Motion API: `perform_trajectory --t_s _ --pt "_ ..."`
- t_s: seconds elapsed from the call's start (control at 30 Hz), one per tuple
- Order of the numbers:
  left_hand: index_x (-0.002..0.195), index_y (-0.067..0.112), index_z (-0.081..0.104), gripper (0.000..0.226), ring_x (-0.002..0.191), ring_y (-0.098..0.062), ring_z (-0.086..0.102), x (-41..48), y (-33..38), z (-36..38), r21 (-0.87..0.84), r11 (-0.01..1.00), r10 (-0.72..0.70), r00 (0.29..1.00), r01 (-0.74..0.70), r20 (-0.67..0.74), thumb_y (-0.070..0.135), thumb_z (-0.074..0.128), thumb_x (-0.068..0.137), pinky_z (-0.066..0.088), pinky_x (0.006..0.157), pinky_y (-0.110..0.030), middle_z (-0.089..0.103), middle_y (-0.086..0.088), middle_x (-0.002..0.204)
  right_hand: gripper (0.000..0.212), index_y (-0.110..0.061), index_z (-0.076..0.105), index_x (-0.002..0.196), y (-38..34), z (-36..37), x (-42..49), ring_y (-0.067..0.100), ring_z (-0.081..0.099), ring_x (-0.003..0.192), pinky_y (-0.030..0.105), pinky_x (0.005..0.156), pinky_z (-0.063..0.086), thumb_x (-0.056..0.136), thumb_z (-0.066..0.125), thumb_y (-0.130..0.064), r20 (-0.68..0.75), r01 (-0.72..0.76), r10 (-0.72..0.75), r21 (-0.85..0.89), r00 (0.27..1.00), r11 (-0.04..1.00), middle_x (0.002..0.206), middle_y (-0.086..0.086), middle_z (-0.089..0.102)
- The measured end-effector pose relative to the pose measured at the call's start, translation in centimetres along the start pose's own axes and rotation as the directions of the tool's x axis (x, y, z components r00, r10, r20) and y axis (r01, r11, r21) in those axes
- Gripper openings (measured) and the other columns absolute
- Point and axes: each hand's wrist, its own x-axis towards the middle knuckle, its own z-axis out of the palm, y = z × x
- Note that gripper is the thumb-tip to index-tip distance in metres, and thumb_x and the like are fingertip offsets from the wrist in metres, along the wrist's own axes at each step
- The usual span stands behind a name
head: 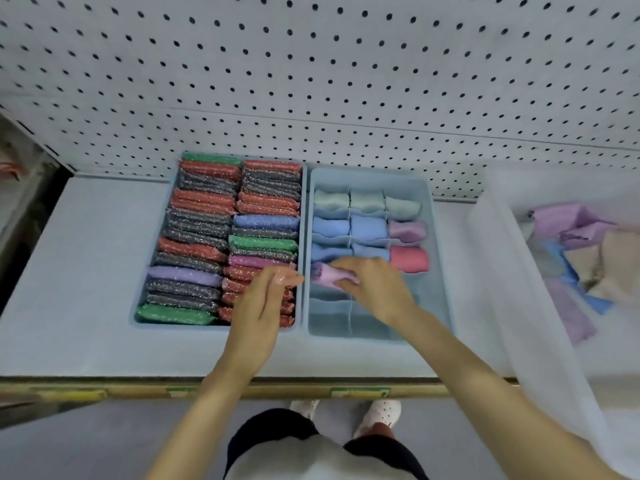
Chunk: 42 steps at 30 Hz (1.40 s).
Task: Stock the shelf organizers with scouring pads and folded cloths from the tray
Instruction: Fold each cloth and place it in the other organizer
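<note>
- Our right hand (pixel 370 284) is clamped on the lilac cloth (pixel 325 276), fingers on top, thumb below (some blur). The cloth sits in the cloth organizer (pixel 438 258), left col., 4th row from its back, only partly down in the cell.
- Our left hand (pixel 265 299) hangs just left of that organizer, fingers straight & together, holding nothing, over the scouring pads (pixel 194 237).
- Risk 1: the roll's left end looks loose. If we let go before it's seated, it prob. springs open & flops over a divider.
- Risk 2: pushing too hard could bow the thin dividers or rumple the blue cloth (pixel 327 252) just behind.
- Risk 3: the left hand could knock the near red pads (pixel 239 273) askew.
- Risk 4: the organizer's front cells are unfilled, w/ loose cloths (pixel 581 230) waiting in the tray (pixel 491 237) to its right; hurrying means sloppy rolls.
</note>
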Motion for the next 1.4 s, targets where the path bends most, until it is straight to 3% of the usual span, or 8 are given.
perform_trajectory --t_s 0.13,0.4,0.53,0.73,0.93,1.13,1.27,1.4 --pt "0.109 0.021 0.062 0.048 0.106 -0.003 0.058 0.0 -0.3 -0.1 0.021 1.0 0.008 1.0 -0.008 0.024 0.047 0.023 0.096 0.036 0.088 -0.009 0.066 0.01 0.107 0.021 -0.025 0.068 0.105 -0.3 0.9 0.5 0.028 0.066 0.086 0.032 0.083 0.035 0.085 0.063 -0.021 -0.013 0.173 -0.18 -0.224 0.984 0.959 0.095 0.001 0.073" --pt "0.104 0.019 0.063 0.046 0.104 -0.003 0.058 0.1 -0.7 0.0 -0.005 0.999 0.033 0.999 -0.033 -0.004 0.042 0.024 0.098 0.036 0.088 -0.01 0.067 0.012 0.103 0.017 -0.027 0.063 0.073 -1.4 2.6 1.1 0.018 0.06 0.056 0.028 0.069 0.036 0.066 0.073 -0.014 0.21 0.188 -0.085 -0.539 0.974 0.821 0.061 -0.003 0.065" --pt "0.103 0.02 0.062 0.043 0.104 -0.003 0.059 0.1 -0.9 0.1 -0.015 1.0 0.007 1.0 -0.007 -0.005 0.041 0.025 0.098 0.038 0.088 -0.012 0.068 0.009 0.103 0.026 -0.028 0.061 0.11 -1.0 1.2 0.9 0.028 0.059 0.089 0.034 0.085 0.031 0.101 0.037 -0.031 0.325 0.168 -0.079 -0.255 0.942 0.952 0.1 0.003 0.068" --pt "0.098 0.02 0.063 0.038 0.095 -0.004 0.062 0.1 -0.5 0.1 -0.011 1.0 -0.016 1.0 0.016 -0.016 0.032 0.027 0.099 0.037 0.081 -0.007 0.07 0.003 0.101 0.04 -0.023 0.06 0.117 -1.4 0.4 0.7 0.028 0.053 0.111 0.042 0.097 0.038 0.103 0.025 -0.036 0.48 0.023 0.01 -0.064 0.877 0.998 0.123 0.004 0.06" --pt "0.091 0.016 0.065 0.04 0.082 0.0 0.064 1.2 2.7 1.5 0.029 0.997 0.08 0.983 -0.076 -0.167 0.032 0.029 0.098 0.046 0.076 -0.016 0.069 0.013 0.087 0.025 -0.015 0.067 0.112 -1.1 -3.3 -1.7 0.01 0.059 0.099 0.025 0.091 0.044 0.099 0.047 -0.024 0.062 -0.093 0.073 0.465 0.995 0.88 0.108 -0.008 0.066" --pt "0.088 0.014 0.064 0.042 0.088 -0.014 0.064 2.2 9.2 11.0 -0.057 0.994 0.094 0.994 -0.09 0.064 0.04 0.031 0.093 0.048 0.087 -0.034 0.07 0.003 0.089 0.026 -0.022 0.068 0.087 5.6 -10.4 -8.3 0.004 0.064 0.075 0.023 0.072 0.053 0.093 0.053 -0.002 -0.22 -0.068 0.333 0.737 0.917 0.673 0.085 -0.009 0.068" --pt "0.092 0.022 0.06 0.052 0.083 -0.01 0.057 0.4 12.6 19.4 -0.086 0.984 0.166 0.975 -0.154 0.147 0.058 0.024 0.082 0.041 0.081 -0.027 0.065 0.007 0.086 0.019 -0.007 0.066 0.097 12.5 -14.6 -13.1 -0.003 0.062 0.064 0.013 0.063 0.05 0.092 0.052 0.005 -0.273 -0.105 0.506 0.794 0.819 0.598 0.084 0.003 0.065" --pt "0.102 0.022 0.059 0.046 0.075 -0.011 0.051 -0.4 14.5 25.6 -0.035 0.986 0.164 0.961 -0.161 0.223 0.053 0.027 0.09 0.037 0.073 -0.028 0.059 0.006 0.08 0.017 0.001 0.067 0.102 21.2 -15.6 -16.3 0.015 0.059 0.076 0.013 0.061 0.045 0.088 0.059 0.005 -0.11 -0.417 0.624 0.653 0.774 0.632 0.086 0.004 0.063"
